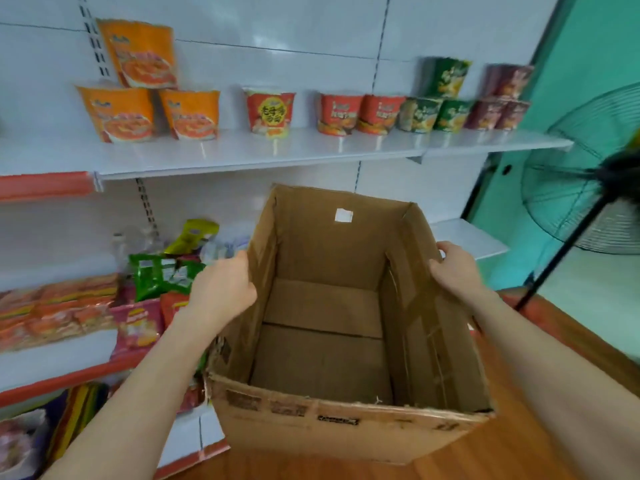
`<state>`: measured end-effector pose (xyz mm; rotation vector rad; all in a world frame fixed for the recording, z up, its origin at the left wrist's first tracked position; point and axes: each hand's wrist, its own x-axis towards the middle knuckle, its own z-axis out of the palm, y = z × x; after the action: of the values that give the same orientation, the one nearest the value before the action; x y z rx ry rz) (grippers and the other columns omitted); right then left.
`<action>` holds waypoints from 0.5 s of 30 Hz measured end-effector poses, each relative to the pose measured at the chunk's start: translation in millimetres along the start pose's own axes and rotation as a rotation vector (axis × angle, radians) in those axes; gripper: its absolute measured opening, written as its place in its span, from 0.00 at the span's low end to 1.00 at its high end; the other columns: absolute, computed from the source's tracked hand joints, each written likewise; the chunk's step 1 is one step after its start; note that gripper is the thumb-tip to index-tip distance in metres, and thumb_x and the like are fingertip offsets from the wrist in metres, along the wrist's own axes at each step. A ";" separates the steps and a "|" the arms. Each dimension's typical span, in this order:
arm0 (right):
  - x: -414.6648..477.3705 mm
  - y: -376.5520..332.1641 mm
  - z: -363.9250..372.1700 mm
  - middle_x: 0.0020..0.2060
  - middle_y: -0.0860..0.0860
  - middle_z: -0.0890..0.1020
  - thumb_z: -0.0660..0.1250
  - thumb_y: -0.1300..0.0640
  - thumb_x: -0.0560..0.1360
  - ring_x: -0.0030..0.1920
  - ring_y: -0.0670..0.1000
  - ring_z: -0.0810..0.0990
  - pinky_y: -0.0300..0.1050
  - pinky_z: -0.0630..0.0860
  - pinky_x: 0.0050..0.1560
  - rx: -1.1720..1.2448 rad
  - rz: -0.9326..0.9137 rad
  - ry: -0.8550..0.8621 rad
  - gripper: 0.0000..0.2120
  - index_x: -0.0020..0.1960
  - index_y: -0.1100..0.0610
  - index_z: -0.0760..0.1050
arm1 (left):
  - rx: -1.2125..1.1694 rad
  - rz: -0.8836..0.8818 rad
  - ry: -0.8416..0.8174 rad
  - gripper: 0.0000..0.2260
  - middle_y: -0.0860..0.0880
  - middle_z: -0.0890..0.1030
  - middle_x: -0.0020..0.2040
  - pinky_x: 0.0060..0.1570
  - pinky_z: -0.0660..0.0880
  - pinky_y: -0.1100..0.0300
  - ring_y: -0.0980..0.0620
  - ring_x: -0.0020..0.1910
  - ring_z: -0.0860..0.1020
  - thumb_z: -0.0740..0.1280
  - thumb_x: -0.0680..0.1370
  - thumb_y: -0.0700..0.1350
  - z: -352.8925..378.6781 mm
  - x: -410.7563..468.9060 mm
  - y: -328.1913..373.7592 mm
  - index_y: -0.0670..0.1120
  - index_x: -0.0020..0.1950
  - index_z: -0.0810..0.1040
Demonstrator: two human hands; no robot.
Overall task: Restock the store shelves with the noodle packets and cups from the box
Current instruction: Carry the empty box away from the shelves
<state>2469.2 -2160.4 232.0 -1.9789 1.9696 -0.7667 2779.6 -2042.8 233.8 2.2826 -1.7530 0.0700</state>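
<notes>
Both hands are on the open brown cardboard box, which I take as my landmark: my left hand closes its grip over the rim of the box's left wall, and my right hand closes over the rim of the right wall. The box looks empty; I see only its bare bottom flaps. Above and behind the box, the white upper shelf carries the noodle cups: orange ones up-left of the box, red ones straight above it, green and maroon up-right, some stacked two high. Left of the box, the lower shelf holds the flat noodle packets, red, pink and green, lying loosely against each other.

I judge the restocking done or nearly so, with the box ready to go away. The risks are plain: swinging the box upward could clip the stacked cups and topple them; its left wall sits close to the packets and could drag them off; and the black standing fan right of the box could snag a corner.
</notes>
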 end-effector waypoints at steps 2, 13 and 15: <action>-0.7 35.2 -17.8 0.56 0.62 0.79 0.59 0.62 0.74 0.56 0.64 0.76 0.53 0.73 0.56 -0.025 0.101 0.047 0.18 0.63 0.59 0.72 | -0.025 0.101 -0.023 0.13 0.38 0.78 0.53 0.43 0.72 0.52 0.37 0.53 0.77 0.62 0.75 0.41 13.1 19.4 34.4 0.40 0.58 0.70; -4.7 251.7 -136.0 0.55 0.61 0.79 0.58 0.61 0.77 0.54 0.62 0.77 0.45 0.70 0.48 -0.097 0.450 0.257 0.16 0.63 0.61 0.71 | -0.090 0.522 -0.144 0.12 0.44 0.75 0.44 0.35 0.67 0.57 0.44 0.41 0.74 0.61 0.76 0.41 96.7 77.3 294.6 0.42 0.59 0.69; -3.6 294.8 -161.3 0.57 0.62 0.78 0.58 0.61 0.76 0.57 0.63 0.75 0.49 0.72 0.53 -0.108 0.518 0.289 0.17 0.64 0.61 0.70 | -0.101 0.571 -0.159 0.13 0.43 0.75 0.43 0.35 0.67 0.57 0.44 0.42 0.75 0.61 0.76 0.41 110.2 79.5 349.7 0.41 0.60 0.69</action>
<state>2134.1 -2143.7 211.7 -1.3525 2.5829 -0.8527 2453.7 -2226.4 204.9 1.6934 -2.3780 -0.0936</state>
